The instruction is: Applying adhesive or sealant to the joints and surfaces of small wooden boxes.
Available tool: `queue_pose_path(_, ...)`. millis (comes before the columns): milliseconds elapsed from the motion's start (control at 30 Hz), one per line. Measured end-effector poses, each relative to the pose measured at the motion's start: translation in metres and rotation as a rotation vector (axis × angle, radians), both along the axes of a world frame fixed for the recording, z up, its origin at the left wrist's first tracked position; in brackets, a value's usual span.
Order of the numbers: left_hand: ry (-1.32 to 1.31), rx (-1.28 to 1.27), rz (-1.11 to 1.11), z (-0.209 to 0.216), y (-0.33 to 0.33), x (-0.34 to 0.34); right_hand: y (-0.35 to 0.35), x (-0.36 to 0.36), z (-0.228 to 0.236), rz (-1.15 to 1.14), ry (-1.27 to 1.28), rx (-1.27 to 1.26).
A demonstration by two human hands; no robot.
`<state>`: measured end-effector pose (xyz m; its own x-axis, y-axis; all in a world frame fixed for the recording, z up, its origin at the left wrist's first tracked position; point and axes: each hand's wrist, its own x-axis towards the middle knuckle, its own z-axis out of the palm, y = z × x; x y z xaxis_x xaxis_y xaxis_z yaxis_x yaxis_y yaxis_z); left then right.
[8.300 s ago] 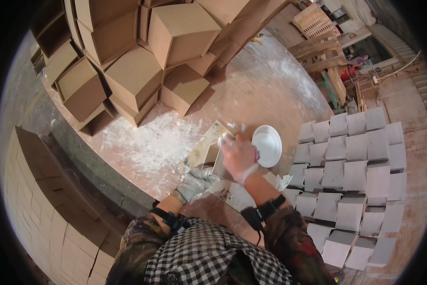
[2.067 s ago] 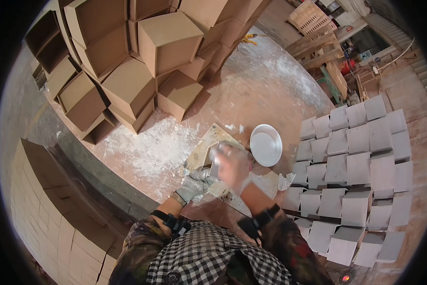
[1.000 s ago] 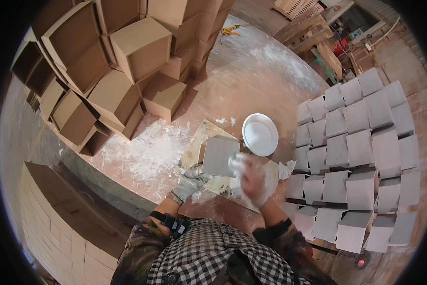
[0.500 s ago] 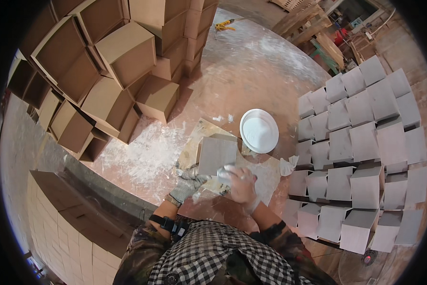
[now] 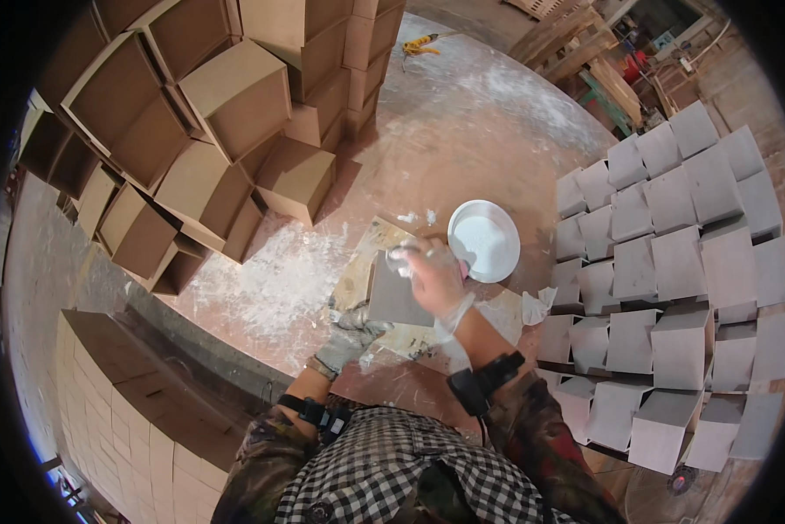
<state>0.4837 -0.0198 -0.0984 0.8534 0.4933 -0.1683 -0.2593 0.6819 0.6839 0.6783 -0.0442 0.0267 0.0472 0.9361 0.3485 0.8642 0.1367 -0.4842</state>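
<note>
A small box with a grey-coated top face (image 5: 394, 304) sits on a stained sheet of board (image 5: 355, 267) in front of me. My left hand (image 5: 349, 339), in a grey work glove, grips the near left corner of the box. Over the far right part of that face is my right hand (image 5: 436, 278), somewhat blurred, with its fingers curled. Something pale and pinkish shows at the fingers, but its kind is hidden. Just beyond the right hand stands a round white tub (image 5: 483, 241) with white material inside.
Bare brown boxes (image 5: 235, 105) are stacked at the far left. Rows of grey-coated boxes (image 5: 672, 262) stand at the right. A crumpled white scrap (image 5: 537, 306) lies right of the board, and a yellow-handled tool (image 5: 420, 45) at the table's far end. More brown boxes (image 5: 139, 393) are at near left.
My right hand has moved away from me across the box's top, from its near edge to its far right part. The left hand stays at the box's corner. The view has shifted slightly.
</note>
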Motion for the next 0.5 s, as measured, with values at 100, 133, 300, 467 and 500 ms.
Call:
queue_pose_path(100,0.126,0.281,-0.052,0.000,0.002,-0.009,-0.036,-0.037,0.007,0.035,-0.090,-0.074)
queue_pose_path(133,0.495,0.921,-0.114,0.001,0.001,-0.011,-0.054,-0.048,0.007,0.084,-0.117,-0.124)
queue_pose_path(300,0.092,0.048,0.071,-0.002,-0.004,-0.009,-0.041,-0.042,0.001,0.055,-0.145,-0.056)
queue_pose_path(467,0.304,0.664,-0.069,0.008,0.002,-0.005,0.019,-0.003,0.001,-0.104,-0.151,-0.123)
queue_pose_path(500,0.204,0.357,-0.058,-0.002,0.001,-0.003,0.019,-0.004,0.004,-0.090,-0.136,-0.072)
